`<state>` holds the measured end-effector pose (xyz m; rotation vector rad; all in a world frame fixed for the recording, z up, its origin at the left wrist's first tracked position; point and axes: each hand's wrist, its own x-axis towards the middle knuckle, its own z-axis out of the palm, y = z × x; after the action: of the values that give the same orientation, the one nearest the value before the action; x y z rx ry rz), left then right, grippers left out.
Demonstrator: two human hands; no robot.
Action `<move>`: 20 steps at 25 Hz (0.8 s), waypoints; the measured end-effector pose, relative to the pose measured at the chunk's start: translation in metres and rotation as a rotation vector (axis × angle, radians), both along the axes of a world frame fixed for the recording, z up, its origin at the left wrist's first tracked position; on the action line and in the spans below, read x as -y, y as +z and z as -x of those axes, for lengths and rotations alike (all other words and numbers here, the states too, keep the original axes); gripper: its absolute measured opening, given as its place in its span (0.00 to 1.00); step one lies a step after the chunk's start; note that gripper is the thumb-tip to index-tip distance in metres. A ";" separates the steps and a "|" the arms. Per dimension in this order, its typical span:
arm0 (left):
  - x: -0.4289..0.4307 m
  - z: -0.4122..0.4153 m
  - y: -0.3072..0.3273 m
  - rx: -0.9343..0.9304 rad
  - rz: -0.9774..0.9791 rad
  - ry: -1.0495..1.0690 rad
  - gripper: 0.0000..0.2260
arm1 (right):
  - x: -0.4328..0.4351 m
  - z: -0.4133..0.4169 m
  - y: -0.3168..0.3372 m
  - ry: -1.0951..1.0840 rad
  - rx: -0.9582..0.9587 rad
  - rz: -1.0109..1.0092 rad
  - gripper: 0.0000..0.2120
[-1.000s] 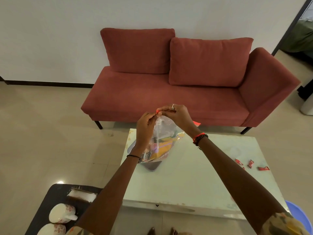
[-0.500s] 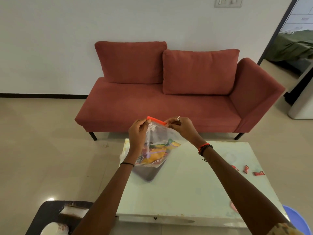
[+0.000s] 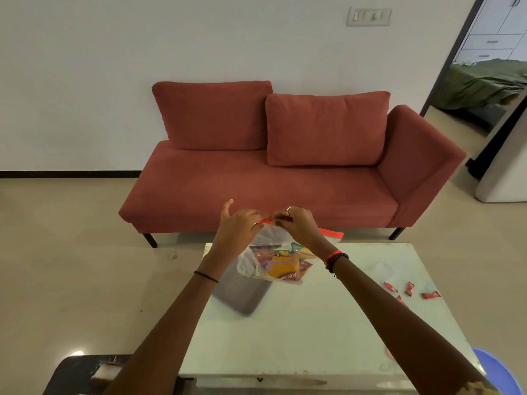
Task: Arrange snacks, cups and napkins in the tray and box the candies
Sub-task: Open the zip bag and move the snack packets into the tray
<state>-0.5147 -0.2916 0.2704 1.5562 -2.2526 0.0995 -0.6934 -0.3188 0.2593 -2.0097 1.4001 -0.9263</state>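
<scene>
A clear zip bag (image 3: pixel 273 260) with an orange-red seal strip hangs above the table, holding several colourful snack packets. My left hand (image 3: pixel 238 223) and my right hand (image 3: pixel 299 222) both pinch the bag's top seal, close together, with my left thumb raised. Under the bag lies a grey metal tray (image 3: pixel 242 295) on the pale green table (image 3: pixel 313 332). Several red-wrapped candies (image 3: pixel 409 289) lie loose near the table's right edge.
A red sofa (image 3: pixel 285 181) stands behind the table. A black side table (image 3: pixel 74 374) at the lower left carries a white napkin stack, half cut off. A blue round object (image 3: pixel 496 372) sits at the lower right. A doorway opens at the right.
My head has tilted up, so the cups on the black table have left the view. My hands have come closer together on the bag's seal, and the bag hangs lower over the tray.
</scene>
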 end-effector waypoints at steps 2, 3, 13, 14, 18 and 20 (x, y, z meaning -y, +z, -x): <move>0.005 0.009 0.002 0.098 -0.027 0.019 0.10 | 0.001 0.007 0.001 -0.011 0.000 -0.002 0.05; 0.008 0.012 0.003 0.123 -0.032 0.020 0.10 | 0.001 0.012 0.001 -0.011 0.007 -0.010 0.04; 0.009 0.014 0.005 0.010 0.014 0.036 0.11 | -0.001 0.042 0.002 -0.019 0.106 -0.070 0.07; 0.008 0.012 0.004 -0.013 0.010 0.047 0.11 | -0.001 0.045 0.001 -0.022 0.106 -0.074 0.08; 0.007 0.007 0.000 -0.073 -0.002 0.087 0.10 | 0.000 0.059 -0.002 -0.028 0.097 -0.121 0.07; 0.008 0.006 -0.001 -0.095 -0.002 0.099 0.09 | 0.001 0.065 -0.004 -0.042 0.085 -0.143 0.05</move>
<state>-0.5205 -0.2996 0.2697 1.6385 -2.1035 0.0495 -0.7583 -0.3193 0.2554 -1.8217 1.4244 -0.8930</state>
